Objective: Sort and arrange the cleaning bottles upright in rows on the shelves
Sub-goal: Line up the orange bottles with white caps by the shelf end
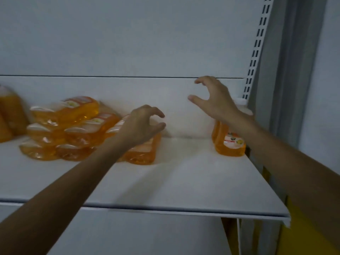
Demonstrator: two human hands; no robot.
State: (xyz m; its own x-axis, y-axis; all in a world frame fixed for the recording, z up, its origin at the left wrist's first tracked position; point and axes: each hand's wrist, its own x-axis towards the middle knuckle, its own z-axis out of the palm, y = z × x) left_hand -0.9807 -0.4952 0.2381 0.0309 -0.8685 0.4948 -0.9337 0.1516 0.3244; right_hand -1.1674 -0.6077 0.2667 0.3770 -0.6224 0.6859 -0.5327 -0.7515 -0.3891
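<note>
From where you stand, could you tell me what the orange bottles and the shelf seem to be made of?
The orange bottles look like clear glossy plastic: orange liquid shows through, with highlights and a paper-like label. The shelf looks like white painted sheet metal, matte, with a thin folded front edge; I cannot be sure.

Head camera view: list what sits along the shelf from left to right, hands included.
Upright bottles at the left edge → pile of bottles lying down → left hand → right hand → upright bottles at the right end, all above the white shelf.
</note>
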